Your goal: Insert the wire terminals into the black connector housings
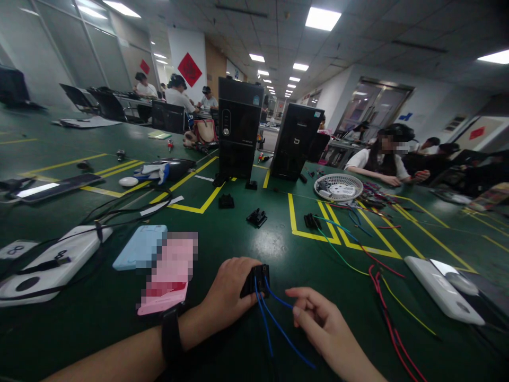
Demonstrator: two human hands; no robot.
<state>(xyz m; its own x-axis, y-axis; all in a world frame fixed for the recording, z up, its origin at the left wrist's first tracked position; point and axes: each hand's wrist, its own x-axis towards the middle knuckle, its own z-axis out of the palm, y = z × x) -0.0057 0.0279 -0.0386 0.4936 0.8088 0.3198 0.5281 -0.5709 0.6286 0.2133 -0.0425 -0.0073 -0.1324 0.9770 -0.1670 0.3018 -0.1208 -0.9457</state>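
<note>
My left hand, with a black band on its wrist, grips a small black terminal block just above the green table. Several blue wires come out of the block; two hang down toward me with loose lower ends. To the right of the block, my right hand has its thumb and fingers closed around one blue wire, its index finger stretched toward the block. The far end of that wire is hidden by the fingers. Farther off lie similar black blocks, one of them with coloured wires attached.
Two black computer towers stand at the back. A white basket sits right of them, near a co-worker. Red wires and a white device lie to the right. At left are a blue case, a pink case and black cables.
</note>
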